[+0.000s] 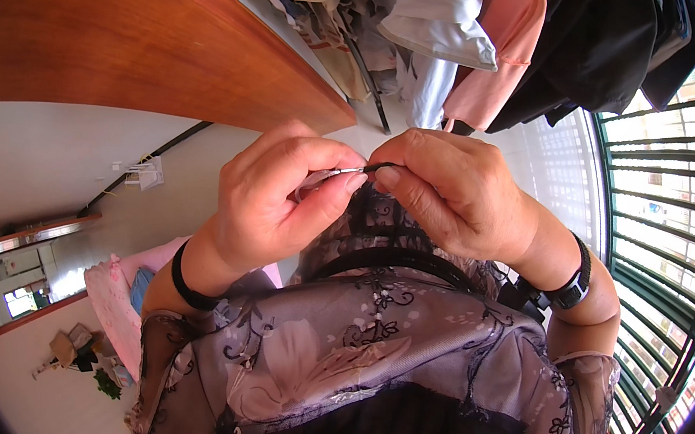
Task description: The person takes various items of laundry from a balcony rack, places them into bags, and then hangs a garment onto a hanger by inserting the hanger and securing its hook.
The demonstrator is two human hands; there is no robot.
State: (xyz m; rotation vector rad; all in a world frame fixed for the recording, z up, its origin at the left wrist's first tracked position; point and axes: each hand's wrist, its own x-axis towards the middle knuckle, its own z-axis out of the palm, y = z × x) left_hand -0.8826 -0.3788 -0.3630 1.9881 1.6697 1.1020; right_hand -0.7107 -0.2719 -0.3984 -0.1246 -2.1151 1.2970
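Note:
My left hand (289, 190) pinches a small, thin metallic piece (348, 170) between thumb and forefinger. A pale, see-through loop (307, 187) shows inside the curl of its fingers; what it belongs to is hidden. My right hand (454, 194) grips a narrow black strip (381, 166) in the same way, thumb against forefinger. Strip and metal piece meet at the gap between the two hands, and I cannot tell how they are joined. Both hands are raised in front of a sheer floral garment (371, 343) with dark embroidery, worn on my body.
Shirts and other clothes (437, 13) hang beyond my hands, with dark garments (602, 46) to their right. A wooden panel (148, 36) rises at upper left. At right is a barred window (662, 197). A framed mirror (28, 275) and pink bedding (117, 293) lie to the left.

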